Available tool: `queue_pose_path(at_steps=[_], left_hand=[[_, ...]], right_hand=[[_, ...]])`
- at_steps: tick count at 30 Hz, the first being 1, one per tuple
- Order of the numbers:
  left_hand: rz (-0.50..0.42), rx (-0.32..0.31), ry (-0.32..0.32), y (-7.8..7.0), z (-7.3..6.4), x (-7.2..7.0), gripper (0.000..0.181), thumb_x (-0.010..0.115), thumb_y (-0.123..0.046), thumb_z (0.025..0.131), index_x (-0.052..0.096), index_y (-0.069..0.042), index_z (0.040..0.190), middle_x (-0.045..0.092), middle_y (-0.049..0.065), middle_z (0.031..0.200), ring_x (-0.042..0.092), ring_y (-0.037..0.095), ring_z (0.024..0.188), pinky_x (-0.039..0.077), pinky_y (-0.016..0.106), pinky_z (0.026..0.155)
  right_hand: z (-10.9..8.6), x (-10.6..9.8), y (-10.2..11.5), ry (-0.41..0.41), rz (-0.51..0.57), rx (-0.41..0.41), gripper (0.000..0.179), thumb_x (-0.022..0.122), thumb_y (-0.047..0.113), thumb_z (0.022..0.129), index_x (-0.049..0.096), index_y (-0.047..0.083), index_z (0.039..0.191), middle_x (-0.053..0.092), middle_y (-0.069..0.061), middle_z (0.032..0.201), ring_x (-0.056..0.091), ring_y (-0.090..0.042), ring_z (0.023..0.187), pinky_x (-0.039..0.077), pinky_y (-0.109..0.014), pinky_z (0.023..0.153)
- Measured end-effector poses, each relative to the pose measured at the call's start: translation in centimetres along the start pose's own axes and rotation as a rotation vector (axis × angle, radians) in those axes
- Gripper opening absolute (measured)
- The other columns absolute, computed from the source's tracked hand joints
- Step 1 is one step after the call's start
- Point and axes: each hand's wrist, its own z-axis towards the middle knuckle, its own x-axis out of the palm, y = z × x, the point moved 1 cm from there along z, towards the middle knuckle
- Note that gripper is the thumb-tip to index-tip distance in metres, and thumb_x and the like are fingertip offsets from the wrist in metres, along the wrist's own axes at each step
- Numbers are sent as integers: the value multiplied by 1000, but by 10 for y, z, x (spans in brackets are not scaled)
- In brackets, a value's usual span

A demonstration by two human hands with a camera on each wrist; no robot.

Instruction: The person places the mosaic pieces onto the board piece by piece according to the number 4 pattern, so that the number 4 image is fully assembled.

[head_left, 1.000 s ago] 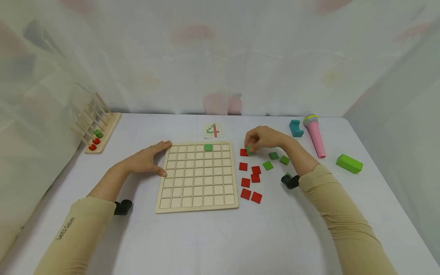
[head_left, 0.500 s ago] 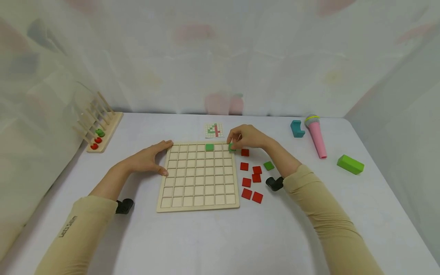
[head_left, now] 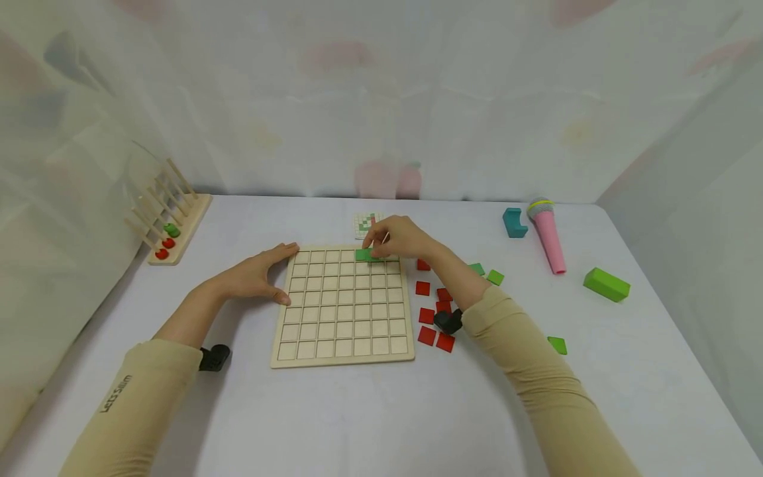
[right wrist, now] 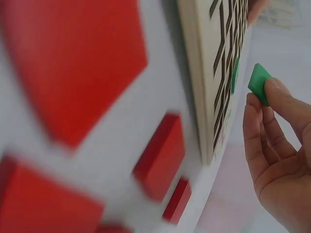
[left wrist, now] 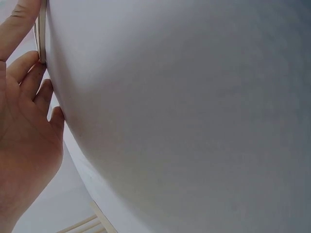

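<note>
Table: white, bore grid board
Left hand: fingers spread — touched board's left edge
Right hand: pinched green tile over far row — just beside laid green square

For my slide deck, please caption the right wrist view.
A right hand pinches a green tile over a gridded wooden board, with red tiles lying in the foreground.

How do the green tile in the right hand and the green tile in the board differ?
The held green tile is pinched in the right hand's fingers, above the board; the seated green tile lies in a far-row cell. The held green tile is tilted; the seated green tile is flat. Both are square.
</note>
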Motion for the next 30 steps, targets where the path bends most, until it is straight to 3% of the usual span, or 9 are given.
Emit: queue_pose_path(at_steps=[6, 9, 13, 15, 18, 21, 22, 30], left_hand=[[-8, 3, 1, 1, 0, 0, 120, 88, -39, 68, 18, -5, 158, 11, 19, 167, 2, 44, 155, 7, 65, 123], [-11, 0, 2, 1, 0, 0, 120, 88, -39, 68, 18, -6, 158, 11, 19, 167, 2, 44, 155, 7, 66, 123], [-14, -3, 2, 1, 0, 0, 119, 89, -38, 68, 18, -6, 158, 11, 19, 167, 2, 44, 155, 6, 66, 123], [-15, -5, 2, 1, 0, 0, 119, 89, -38, 68, 18, -7, 159, 11, 18, 167, 2, 44, 155, 6, 66, 123], [-15, -6, 2, 1, 1, 0, 120, 89, -38, 68, 18, -7, 159, 11, 18, 167, 2, 44, 155, 6, 66, 123], [-18, -7, 4, 1, 0, 0, 119, 89, -38, 68, 18, -7, 159, 11, 19, 167, 2, 45, 155, 6, 67, 123], [-18, -7, 4, 1, 0, 0, 119, 89, -38, 68, 18, -7, 159, 11, 19, 167, 2, 44, 155, 6, 67, 123], [-28, 3, 0, 2, 1, 0, 120, 89, -39, 68, 18, -6, 158, 11, 18, 167, 2, 44, 155, 7, 66, 123]], right_hand=[[10, 12, 10, 8, -57, -4, 17, 71, 10, 90, 76, 10, 106, 72, -6, 94, 68, -19, 93, 54, -24, 80], [14, 18, 14, 0, -79, 0, 17, 70, 11, 90, 76, 11, 106, 74, -6, 98, 68, -19, 94, 56, -29, 84], [18, 25, 18, -24, -84, 10, 15, 70, 10, 90, 76, 11, 104, 75, -6, 96, 67, -17, 92, 45, -40, 111], [19, 28, 19, -35, -78, 22, 14, 70, 9, 90, 76, 11, 102, 75, -6, 94, 67, -16, 89, 40, -42, 115], [21, 33, 20, -48, -73, 46, 12, 71, 9, 89, 76, 11, 100, 75, -6, 91, 64, -14, 84, 48, -36, 105], [22, 37, 22, -61, -67, 72, 10, 73, 9, 88, 76, 11, 97, 74, -5, 89, 62, -13, 81, 53, -27, 77], [23, 38, 23, -65, -70, 76, 9, 73, 9, 88, 76, 10, 96, 73, -5, 88, 62, -13, 80, 51, -24, 74], [25, 42, 28, -65, -88, 82, 8, 76, 11, 86, 76, 9, 94, 74, -5, 89, 63, -13, 83, 49, -22, 74]])
